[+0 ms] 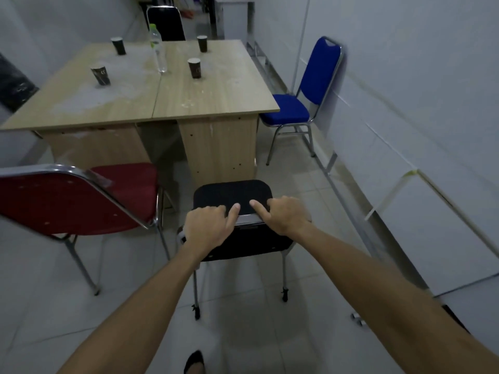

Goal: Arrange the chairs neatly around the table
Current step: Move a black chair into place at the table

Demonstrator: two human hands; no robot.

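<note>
at the far left a red chair stands with its padded vinyl back toward us, rimmed in a bent chrome tube, its seat pointing at the near edge of the table and just beside the table's left panel leg. the table is pale wood-grain laminate, two rectangular tops butted side by side, dusty and smeared white, on flat board legs. on it stand four dark paper cups and, between them, a clear plastic bottle with a green cap, upright. behind the table's far edge a black-backed chair with a chrome frame faces this way. in the middle foreground the left hand and the right hand curl over the chrome top rail of the black chair, fingers wrapped on the rail, each index finger stretched out straight along it toward the other. this chair's fabric seat, squarish with rounded corners, points at the table's right panel leg, close to it but apart; its thin metal legs rest on pale glossy floor tiles. to the right a blue chair, cloth-padded with a tall tapered back, stands against the white wall, its seat facing the table's right side. a dark shoe shows at the bottom.
</note>
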